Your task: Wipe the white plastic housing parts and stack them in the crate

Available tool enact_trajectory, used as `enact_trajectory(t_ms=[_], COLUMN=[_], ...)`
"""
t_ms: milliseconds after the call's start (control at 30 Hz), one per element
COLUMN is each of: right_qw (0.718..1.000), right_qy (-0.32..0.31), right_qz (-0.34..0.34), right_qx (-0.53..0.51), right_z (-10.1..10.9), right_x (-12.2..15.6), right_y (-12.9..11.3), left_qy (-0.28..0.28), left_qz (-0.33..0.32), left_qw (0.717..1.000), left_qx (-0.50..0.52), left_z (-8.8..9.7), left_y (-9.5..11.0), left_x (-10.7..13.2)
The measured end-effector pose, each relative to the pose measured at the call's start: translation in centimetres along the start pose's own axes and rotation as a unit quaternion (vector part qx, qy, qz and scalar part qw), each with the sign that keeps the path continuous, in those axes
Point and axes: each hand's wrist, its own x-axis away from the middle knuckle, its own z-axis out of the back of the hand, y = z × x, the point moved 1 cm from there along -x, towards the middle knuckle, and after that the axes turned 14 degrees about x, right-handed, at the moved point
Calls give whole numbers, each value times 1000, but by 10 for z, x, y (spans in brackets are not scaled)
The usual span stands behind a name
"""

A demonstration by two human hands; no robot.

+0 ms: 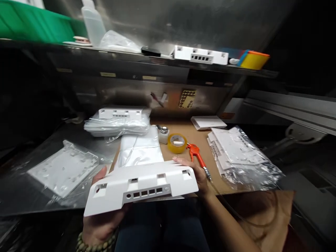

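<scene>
A white plastic router housing [147,178] is held up in front of me, its edge with a row of square port openings facing me. My left hand [102,220] grips its left end from below, with the thumb up behind the far edge. At the right end my right hand [195,175] is closed around the housing, fingers over the back edge. Just beyond lie a stack of clear plastic bags [140,148], a roll of yellow tape [177,143], an orange air blow gun [195,154] and a small dispenser bottle with a metal top [164,134].
Bagged white housings [118,122] are piled at the back left, and more bagged parts [238,150] lie at right. A loose white panel [65,168] rests on plastic at left. An overhead shelf [162,59] carries a squeeze bottle [93,24] and a yellow box [254,60].
</scene>
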Motion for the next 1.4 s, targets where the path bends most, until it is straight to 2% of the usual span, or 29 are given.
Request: enact_trajectory(t_ms=[133, 267, 367, 467, 600, 767, 900, 1067, 1300, 1400], right_qw=[996, 994, 994, 991, 972, 930, 920, 910, 910, 901], right_qy=[54, 56, 59, 66, 99, 131, 127, 126, 133, 126], right_qz=[-72, -93, -83, -113, -213, -318, -329, -343, -338, -335], right_qx=[-4, 31, 39, 25, -3, -130, -174, -196, -201, -246], right_z=[-31, -43, -40, -32, -21, -13, -11, -10, -10, -12], right_x=[11, 20, 24, 28, 38, 48, 53, 62, 61, 58], right_y=[-1, 2, 4, 8, 10, -2, -16, -19, -22, -25], left_qy=[48, 49, 13, -52, -123, -196, -224, -201, -253, -245], left_qz=[-42, -44, -45, -67, -116, -48, -29, -4, -22, -28], left_qw=[997, 995, 997, 996, 985, 978, 970, 977, 960, 963], left_qx=[36, 73, 62, -1, -15, 50, 84, 75, 121, 112], left_z=[-7, -14, -22, -28, -14, 22, 31, 25, 26, 28], left_y=[-3, -11, -20, -27, -28, -27, -27, -22, -27, -26], left_x=[12, 12, 6, -1, -2, 6, 6, 4, 3, 1])
